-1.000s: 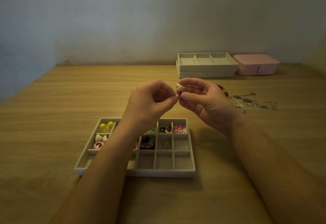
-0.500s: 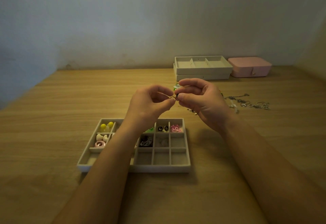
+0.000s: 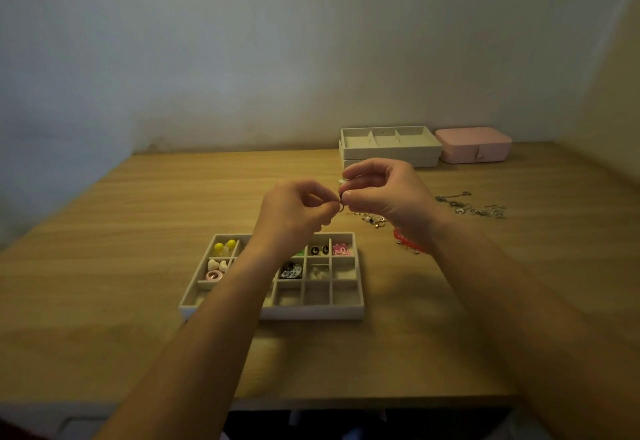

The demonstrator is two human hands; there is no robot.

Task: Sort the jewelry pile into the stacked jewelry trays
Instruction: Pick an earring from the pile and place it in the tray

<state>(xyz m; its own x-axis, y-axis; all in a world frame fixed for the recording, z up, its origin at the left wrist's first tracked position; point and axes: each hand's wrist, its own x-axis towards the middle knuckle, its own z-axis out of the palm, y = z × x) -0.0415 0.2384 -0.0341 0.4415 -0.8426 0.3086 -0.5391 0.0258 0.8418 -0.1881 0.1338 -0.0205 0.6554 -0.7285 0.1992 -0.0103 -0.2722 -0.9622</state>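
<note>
The left hand (image 3: 294,213) and the right hand (image 3: 391,197) meet in the air above the tabletop (image 3: 138,266). The fingers of both are curled in and pinch a small ring (image 3: 341,207) between their tips, with a pale bit showing just above the right thumb. Below the fingers, nearer the person, sits the compartment tray (image 3: 277,313). Its cells hold yellow beads (image 3: 224,247), white hearts (image 3: 217,264), a pink hoop (image 3: 213,276), a black-and-white piece (image 3: 291,270), 2 dark studs (image 3: 319,250) and a pink flower (image 3: 341,250). The jewelry pile (image 3: 453,203) lies to the right of the fingers: gold pieces (image 3: 373,221) just under the right hand, a red bracelet (image 3: 408,245) by the right wrist, and silver chains (image 3: 485,212) farther right. Beyond the fingers stand the 2 stacked trays (image 3: 391,155), with a pink box (image 3: 473,146) beside them.
</note>
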